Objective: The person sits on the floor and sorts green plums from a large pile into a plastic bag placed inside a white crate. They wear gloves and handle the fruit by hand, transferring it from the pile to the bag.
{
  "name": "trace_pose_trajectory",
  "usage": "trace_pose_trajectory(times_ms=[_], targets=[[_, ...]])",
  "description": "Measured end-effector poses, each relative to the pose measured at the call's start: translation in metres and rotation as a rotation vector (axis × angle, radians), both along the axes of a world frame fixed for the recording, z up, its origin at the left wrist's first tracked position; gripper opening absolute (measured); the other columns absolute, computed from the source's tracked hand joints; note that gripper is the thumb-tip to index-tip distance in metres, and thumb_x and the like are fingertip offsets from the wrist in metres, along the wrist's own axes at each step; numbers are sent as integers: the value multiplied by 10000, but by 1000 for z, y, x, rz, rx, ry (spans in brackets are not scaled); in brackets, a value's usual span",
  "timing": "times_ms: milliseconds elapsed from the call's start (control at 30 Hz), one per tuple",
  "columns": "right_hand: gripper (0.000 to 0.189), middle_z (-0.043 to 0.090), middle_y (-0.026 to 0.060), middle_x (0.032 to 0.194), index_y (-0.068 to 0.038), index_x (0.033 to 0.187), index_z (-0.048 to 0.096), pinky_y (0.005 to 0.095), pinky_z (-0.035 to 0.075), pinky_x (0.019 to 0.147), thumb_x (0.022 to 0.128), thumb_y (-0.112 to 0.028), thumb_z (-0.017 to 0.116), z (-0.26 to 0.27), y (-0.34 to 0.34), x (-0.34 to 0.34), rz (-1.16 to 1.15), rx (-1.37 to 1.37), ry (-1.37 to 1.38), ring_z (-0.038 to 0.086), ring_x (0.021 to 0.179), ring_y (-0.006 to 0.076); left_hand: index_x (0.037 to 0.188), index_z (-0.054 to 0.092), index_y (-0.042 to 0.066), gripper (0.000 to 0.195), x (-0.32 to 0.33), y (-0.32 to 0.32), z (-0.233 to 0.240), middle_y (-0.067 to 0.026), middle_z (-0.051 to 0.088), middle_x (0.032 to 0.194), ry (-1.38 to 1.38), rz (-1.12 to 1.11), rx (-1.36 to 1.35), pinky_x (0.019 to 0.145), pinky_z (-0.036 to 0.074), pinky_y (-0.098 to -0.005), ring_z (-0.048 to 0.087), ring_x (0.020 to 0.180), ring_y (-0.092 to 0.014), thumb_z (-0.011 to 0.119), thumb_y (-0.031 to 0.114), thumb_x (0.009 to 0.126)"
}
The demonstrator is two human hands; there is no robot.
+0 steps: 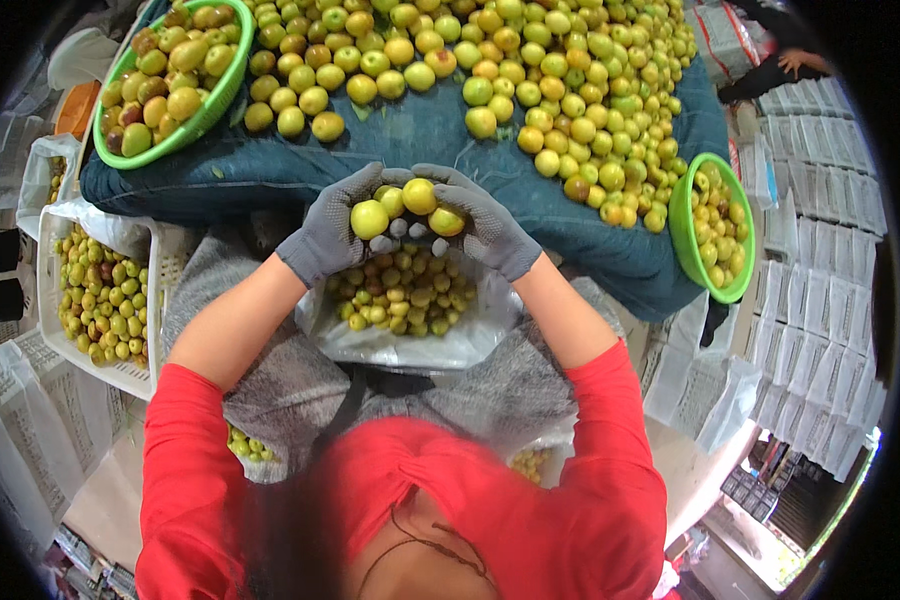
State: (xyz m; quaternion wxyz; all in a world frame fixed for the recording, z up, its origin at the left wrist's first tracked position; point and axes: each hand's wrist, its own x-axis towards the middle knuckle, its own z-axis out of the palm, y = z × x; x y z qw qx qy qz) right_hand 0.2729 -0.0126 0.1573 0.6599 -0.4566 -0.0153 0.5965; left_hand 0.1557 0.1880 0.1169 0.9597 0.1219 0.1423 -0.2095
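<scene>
My left hand (328, 217) and my right hand (493, 225), both in grey dotted work gloves, are cupped together with several yellow-green jujubes (420, 196) in them. A larger yellow jujube (369, 220) rests against the left palm, and a red-tinged one (446, 221) lies against the right. Below the hands, between my knees, is a container lined with clear plastic (412, 352), holding a heap of jujubes (401, 296). Ahead of the hands, loose jujubes (600, 112) cover much of a table draped in dark blue cloth (412, 124).
Green plastic baskets of jujubes stand at the table's left (232, 97) and right (748, 255) edges. A white crate (94, 364) of jujubes is at my left. Stacked, plastic-lined crates (817, 300) fill the right side. Another person's hand (795, 61) shows at the upper right.
</scene>
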Motion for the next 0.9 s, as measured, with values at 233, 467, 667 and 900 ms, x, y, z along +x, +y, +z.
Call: trace_pose_trajectory(times_ms=[233,467,667,900], targets=[[713,585,150,1368,-5,1389,505,363,482,1060,801,-225,842,-118,-82,-58,183,-108,-552,586,1233,268,1305,537,1,523,-43,-45,-68,-192,675,1091,247,-383,-197,578,623,-362,703,826,-302,494,445,1032],[962,572,209,1401,13,1432,476,391,450,1102,697,-453,888,-134,-91,-46,568,-354,-1272,569,1269,351,1320,546,-3,430,-40,-44,-123,-158,642,1244,346,-388,-33,855,609,-473,681,1065,-298,545,307,1022],[823,580,149,1395,-38,1413,500,369,465,1089,746,-332,882,-145,-100,-32,529,-376,-1104,580,1252,267,1362,516,-19,436,-40,-41,-119,-163,643,1224,334,-468,8,813,620,-459,671,1088,-306,544,248,1019],[476,602,101,1359,-54,1385,548,342,508,1025,957,-244,637,-229,-150,-30,315,-286,-878,615,1180,211,1537,372,24,855,-23,-57,-54,-115,650,1253,-221,-544,275,924,552,-314,617,1146,-197,807,197,822]])
